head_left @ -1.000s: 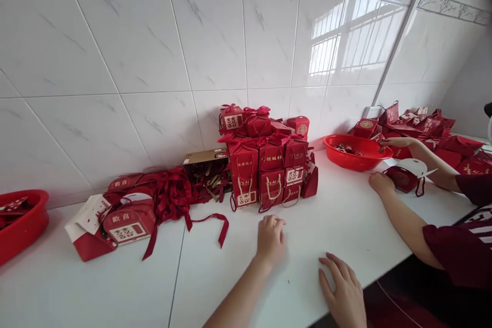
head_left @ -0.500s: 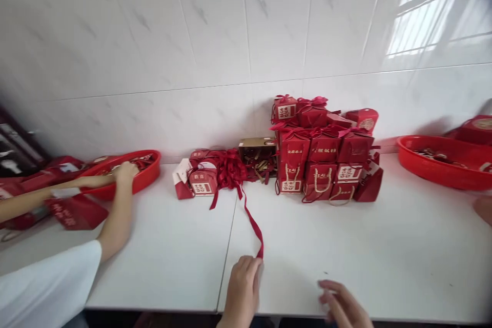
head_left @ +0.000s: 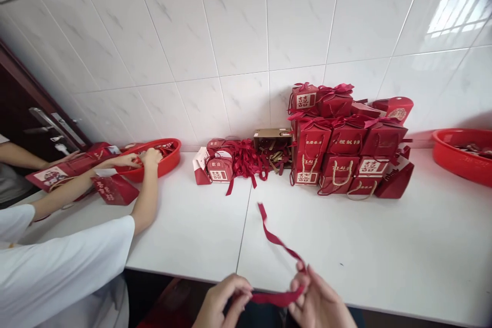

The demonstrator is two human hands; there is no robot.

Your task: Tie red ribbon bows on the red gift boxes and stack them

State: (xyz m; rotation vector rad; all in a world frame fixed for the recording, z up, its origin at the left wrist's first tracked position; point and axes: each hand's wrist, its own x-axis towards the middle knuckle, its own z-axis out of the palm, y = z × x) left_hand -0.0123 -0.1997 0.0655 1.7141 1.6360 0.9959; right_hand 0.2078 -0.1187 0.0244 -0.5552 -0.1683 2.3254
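One ribbon [head_left: 280, 298], left grip [head_left: 222, 301] to right grip [head_left: 319, 301].

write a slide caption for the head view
Left hand and right hand hold a red ribbon before stacked red boxes on a white table.

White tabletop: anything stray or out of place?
A dark speck lies on the tabletop, in front of the stacked red boxes. Too tiny to identify, it looks stray, away from boxes and held ribbon.
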